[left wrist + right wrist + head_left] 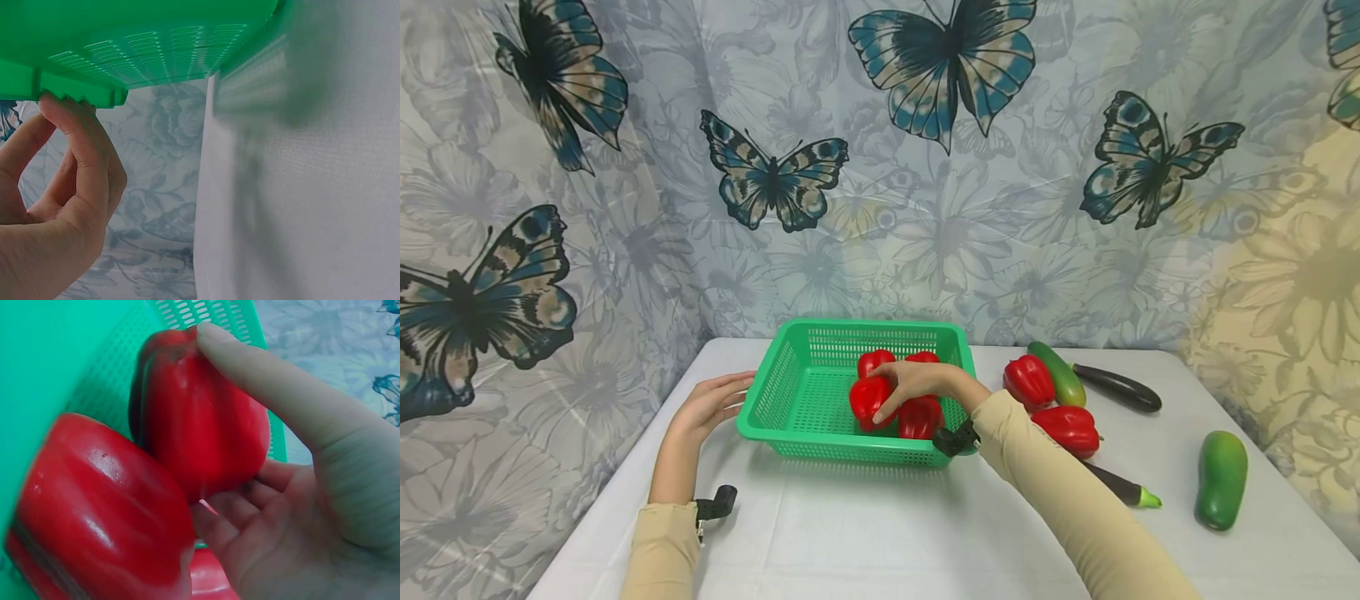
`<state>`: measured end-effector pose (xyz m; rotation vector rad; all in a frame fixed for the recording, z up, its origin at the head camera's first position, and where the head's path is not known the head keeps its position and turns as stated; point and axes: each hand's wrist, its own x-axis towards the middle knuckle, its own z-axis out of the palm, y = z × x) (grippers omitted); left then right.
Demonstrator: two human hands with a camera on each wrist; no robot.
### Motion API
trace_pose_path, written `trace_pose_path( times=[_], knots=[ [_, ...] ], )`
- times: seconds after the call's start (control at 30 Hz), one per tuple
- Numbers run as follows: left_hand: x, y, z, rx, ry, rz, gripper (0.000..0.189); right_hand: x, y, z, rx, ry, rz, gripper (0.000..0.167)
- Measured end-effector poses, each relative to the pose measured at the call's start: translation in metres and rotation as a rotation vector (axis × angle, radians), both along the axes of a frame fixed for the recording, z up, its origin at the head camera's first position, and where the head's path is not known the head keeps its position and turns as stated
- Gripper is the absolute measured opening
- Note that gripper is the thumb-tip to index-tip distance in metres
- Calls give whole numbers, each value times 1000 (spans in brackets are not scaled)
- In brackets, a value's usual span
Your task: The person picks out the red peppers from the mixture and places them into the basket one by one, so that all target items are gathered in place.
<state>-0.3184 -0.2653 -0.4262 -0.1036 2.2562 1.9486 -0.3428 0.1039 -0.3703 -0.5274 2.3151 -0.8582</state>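
Observation:
A green plastic basket (850,447) with slotted walls stands on the white table, several red bell peppers inside. My right hand (910,385) reaches in over its right side and grips one red bell pepper (867,402), thumb on one side and fingers round the other in the right wrist view. Close against it sits another bell pepper (106,506); a further bell pepper (876,361) lies behind. At the basket's left rim is my left hand (703,406), its fingers extended in the head view. In the left wrist view its fingertips (53,106) touch the rim from outside.
Right of the basket lie two more red bell peppers (1028,382), a green cucumber (1060,375), a dark eggplant (1116,387) and another eggplant (1116,483) partly behind the right sleeve. A thick green vegetable (1221,481) lies near the right edge. Butterfly-patterned cloth (895,233) hangs behind.

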Motion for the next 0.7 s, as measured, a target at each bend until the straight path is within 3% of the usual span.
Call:
trace_pose_path(
  times=[0.33, 0.7],
  knots=[
    [0, 0, 1, 0, -1, -6, 59, -2, 4, -2, -26, -13, 55, 79],
    [-1, -1, -1, -6, 4, -5, 60, -4, 9, -3, -77, -49, 29, 57]
  ],
)
